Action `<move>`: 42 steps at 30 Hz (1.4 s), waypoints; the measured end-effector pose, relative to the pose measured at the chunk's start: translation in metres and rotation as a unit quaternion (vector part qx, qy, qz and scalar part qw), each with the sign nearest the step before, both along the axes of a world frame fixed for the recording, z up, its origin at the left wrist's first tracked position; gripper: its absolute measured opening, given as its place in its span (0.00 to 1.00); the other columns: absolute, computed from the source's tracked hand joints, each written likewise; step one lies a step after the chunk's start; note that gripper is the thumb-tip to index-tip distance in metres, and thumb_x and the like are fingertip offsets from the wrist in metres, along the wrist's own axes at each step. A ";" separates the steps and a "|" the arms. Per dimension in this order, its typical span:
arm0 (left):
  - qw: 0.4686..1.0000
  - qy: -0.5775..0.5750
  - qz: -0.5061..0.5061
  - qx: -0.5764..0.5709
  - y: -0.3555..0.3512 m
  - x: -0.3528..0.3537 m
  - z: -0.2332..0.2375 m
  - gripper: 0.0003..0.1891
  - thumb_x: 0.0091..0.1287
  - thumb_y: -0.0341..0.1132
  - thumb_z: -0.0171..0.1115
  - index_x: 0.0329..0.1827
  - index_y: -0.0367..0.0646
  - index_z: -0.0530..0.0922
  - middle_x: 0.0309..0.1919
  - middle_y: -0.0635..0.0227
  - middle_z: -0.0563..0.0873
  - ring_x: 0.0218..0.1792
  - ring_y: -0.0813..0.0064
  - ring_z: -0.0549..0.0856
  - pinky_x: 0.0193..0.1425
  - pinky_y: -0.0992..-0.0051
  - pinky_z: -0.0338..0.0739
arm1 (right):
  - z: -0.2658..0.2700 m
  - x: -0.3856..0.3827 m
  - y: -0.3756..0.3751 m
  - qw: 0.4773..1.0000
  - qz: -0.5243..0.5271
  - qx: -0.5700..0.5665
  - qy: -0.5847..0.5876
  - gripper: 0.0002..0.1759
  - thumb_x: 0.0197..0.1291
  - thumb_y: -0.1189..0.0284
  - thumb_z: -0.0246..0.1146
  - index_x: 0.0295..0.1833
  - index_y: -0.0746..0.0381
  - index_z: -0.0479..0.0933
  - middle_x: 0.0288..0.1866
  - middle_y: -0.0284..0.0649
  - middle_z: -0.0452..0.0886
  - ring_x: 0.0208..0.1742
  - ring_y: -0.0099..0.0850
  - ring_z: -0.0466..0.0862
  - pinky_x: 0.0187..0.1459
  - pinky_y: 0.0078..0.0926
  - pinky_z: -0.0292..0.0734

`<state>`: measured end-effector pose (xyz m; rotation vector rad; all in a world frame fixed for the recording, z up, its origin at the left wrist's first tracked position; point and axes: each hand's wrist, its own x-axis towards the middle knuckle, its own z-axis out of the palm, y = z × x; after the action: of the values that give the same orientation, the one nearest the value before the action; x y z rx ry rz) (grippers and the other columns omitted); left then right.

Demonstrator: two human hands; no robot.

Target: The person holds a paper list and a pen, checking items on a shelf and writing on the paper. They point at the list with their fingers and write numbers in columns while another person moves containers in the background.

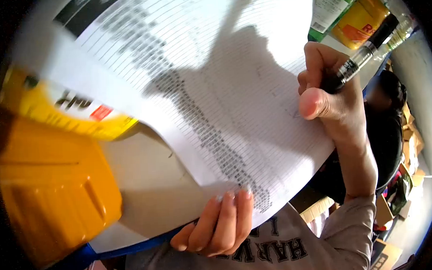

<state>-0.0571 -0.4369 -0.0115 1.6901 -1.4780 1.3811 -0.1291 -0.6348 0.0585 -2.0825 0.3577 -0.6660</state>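
Observation:
A printed sheet of paper [283,137] with a ruled table and small dense print fills the middle of the view, curving towards me. My left hand [220,226] is closed on its near edge, fingertips on the printed side and the thumb hidden. At the right edge of the sheet, my right hand [337,93] is closed around a pen [362,56] with a clear barrel and black ends. Its upper end points up and away; the writing tip is hidden by the fingers. A shadow of the hand and arm falls across the print.
An orange plastic container [59,185] and a yellow labelled package [80,107] stand left on a white, blue-edged table [147,205]. A green bottle [333,9] and a yellow-orange one [360,17] are behind. A person in black [386,122] is at right, near cardboard boxes [383,212].

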 end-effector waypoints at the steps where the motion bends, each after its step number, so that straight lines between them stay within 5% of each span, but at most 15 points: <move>1: 1.000 -0.002 0.005 -0.004 0.003 -0.008 -0.003 0.04 0.55 0.38 0.55 0.29 0.56 0.79 0.25 0.84 0.74 0.28 0.87 0.73 0.37 0.83 0.59 | 0.000 -0.007 0.002 1.000 -0.022 0.016 0.008 0.28 0.38 0.53 0.69 0.17 0.55 0.56 0.11 0.23 0.54 0.11 0.13 0.55 0.14 0.12 0.48; 3: 1.000 -0.006 0.011 -0.007 0.002 -0.012 -0.006 0.04 0.55 0.38 0.55 0.30 0.56 0.79 0.24 0.84 0.73 0.28 0.87 0.73 0.37 0.83 0.59 | 0.006 -0.009 0.010 0.996 -0.070 0.054 0.021 0.28 0.38 0.56 0.70 0.16 0.55 0.55 0.11 0.23 0.54 0.11 0.13 0.55 0.14 0.13 0.47; 4: 1.000 0.002 0.017 -0.007 0.001 -0.015 -0.005 0.05 0.57 0.38 0.54 0.32 0.55 0.78 0.22 0.83 0.72 0.25 0.87 0.71 0.36 0.81 0.60 | 0.011 -0.011 0.010 0.996 -0.081 0.025 0.034 0.25 0.41 0.67 0.67 0.15 0.55 0.53 0.11 0.25 0.53 0.11 0.13 0.55 0.14 0.14 0.47; 8: 0.982 -0.089 -0.025 0.164 0.012 -0.010 0.015 0.06 0.57 0.34 0.55 0.28 0.41 0.76 0.26 0.71 0.75 0.29 0.77 0.73 0.33 0.81 0.71 | 0.009 -0.013 0.006 0.996 -0.029 0.078 -0.004 0.17 0.38 0.79 0.54 0.14 0.57 0.51 0.11 0.26 0.51 0.11 0.14 0.53 0.14 0.15 0.45; 11: 0.990 -0.032 -0.018 0.139 0.020 -0.002 0.020 0.05 0.58 0.35 0.55 0.31 0.44 0.76 0.29 0.70 0.75 0.31 0.76 0.73 0.33 0.80 0.71 | 0.011 -0.003 0.019 0.998 -0.040 0.047 0.006 0.18 0.39 0.79 0.55 0.14 0.57 0.50 0.12 0.25 0.50 0.12 0.14 0.51 0.14 0.16 0.44; 12: 0.982 -0.136 -0.116 -0.066 0.002 0.024 0.003 0.02 0.54 0.35 0.59 0.26 0.50 0.79 0.24 0.79 0.76 0.27 0.83 0.74 0.33 0.86 0.67 | 0.011 -0.002 0.022 0.999 -0.041 0.028 0.006 0.18 0.39 0.79 0.55 0.14 0.58 0.50 0.12 0.25 0.49 0.12 0.14 0.50 0.14 0.17 0.43; 15: 0.967 -0.211 -0.145 0.023 0.019 0.028 0.010 0.03 0.54 0.33 0.59 0.26 0.48 0.79 0.25 0.80 0.76 0.29 0.83 0.73 0.32 0.87 0.70 | 0.013 0.000 0.029 0.999 -0.045 -0.005 0.006 0.18 0.39 0.79 0.55 0.14 0.58 0.50 0.12 0.25 0.49 0.12 0.14 0.50 0.14 0.17 0.43; 21: 0.986 -0.108 -0.108 0.070 0.032 0.000 0.016 0.01 0.53 0.33 0.59 0.26 0.49 0.79 0.25 0.80 0.75 0.29 0.83 0.73 0.33 0.87 0.69 | 0.019 -0.016 0.039 0.998 -0.059 0.011 0.032 0.18 0.39 0.79 0.55 0.13 0.57 0.50 0.11 0.25 0.50 0.11 0.14 0.51 0.14 0.16 0.43; 26: 0.992 -0.098 -0.082 -0.014 0.026 -0.009 0.013 0.01 0.53 0.33 0.59 0.26 0.52 0.78 0.25 0.80 0.74 0.31 0.82 0.73 0.37 0.85 0.66 | 0.018 -0.026 0.039 0.988 -0.136 0.070 -0.007 0.14 0.38 0.75 0.57 0.15 0.57 0.56 0.14 0.26 0.54 0.14 0.16 0.56 0.18 0.15 0.49; 30: 0.996 0.004 -0.001 0.095 0.044 -0.036 0.011 0.05 0.59 0.36 0.53 0.32 0.46 0.76 0.31 0.69 0.75 0.31 0.74 0.73 0.35 0.78 0.71 | 0.014 -0.030 0.037 0.986 -0.147 0.081 0.004 0.12 0.37 0.72 0.58 0.17 0.59 0.60 0.17 0.28 0.55 0.17 0.17 0.59 0.21 0.16 0.53; 34: 0.955 0.056 -0.091 0.277 0.068 -0.034 0.033 0.07 0.60 0.39 0.52 0.35 0.49 0.75 0.27 0.72 0.72 0.31 0.75 0.73 0.33 0.77 0.68 | 0.013 -0.025 0.048 0.991 -0.127 0.045 -0.015 0.13 0.37 0.72 0.59 0.16 0.59 0.59 0.16 0.27 0.54 0.16 0.17 0.58 0.20 0.16 0.52; 35: 0.967 -0.012 -0.207 0.151 0.078 -0.013 0.026 0.08 0.61 0.40 0.49 0.35 0.49 0.75 0.26 0.73 0.69 0.28 0.78 0.71 0.29 0.77 0.67 | 0.015 -0.021 0.053 0.992 -0.118 0.033 -0.021 0.14 0.37 0.72 0.59 0.15 0.58 0.58 0.16 0.27 0.54 0.15 0.17 0.57 0.20 0.15 0.52; 37: 0.953 0.052 -0.271 0.122 0.090 -0.006 0.030 0.06 0.60 0.39 0.51 0.33 0.50 0.74 0.26 0.74 0.70 0.29 0.78 0.72 0.31 0.77 0.67 | 0.015 -0.019 0.050 0.995 -0.090 0.014 -0.031 0.15 0.38 0.72 0.59 0.14 0.58 0.57 0.15 0.26 0.53 0.14 0.16 0.56 0.18 0.15 0.50; 39: 0.908 0.229 -0.335 0.101 0.101 -0.010 0.041 0.04 0.59 0.38 0.52 0.30 0.51 0.74 0.25 0.76 0.71 0.30 0.79 0.72 0.33 0.77 0.66 | 0.015 -0.020 0.049 0.995 -0.085 0.028 -0.036 0.16 0.39 0.70 0.59 0.13 0.58 0.58 0.12 0.26 0.53 0.10 0.15 0.53 0.14 0.14 0.44; 42: 0.686 0.512 -0.517 -0.024 0.097 -0.027 0.053 0.04 0.57 0.36 0.54 0.25 0.52 0.73 0.25 0.78 0.72 0.31 0.79 0.73 0.36 0.77 0.66 | 0.018 -0.019 0.059 0.994 -0.100 0.031 -0.040 0.15 0.42 0.77 0.56 0.12 0.59 0.57 0.11 0.24 0.54 0.15 0.13 0.54 0.17 0.16 0.45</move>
<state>-0.0841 -0.3403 0.0419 0.8795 -1.2200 -0.1902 -0.1479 -0.5760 0.0769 -1.9715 0.5396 -0.8446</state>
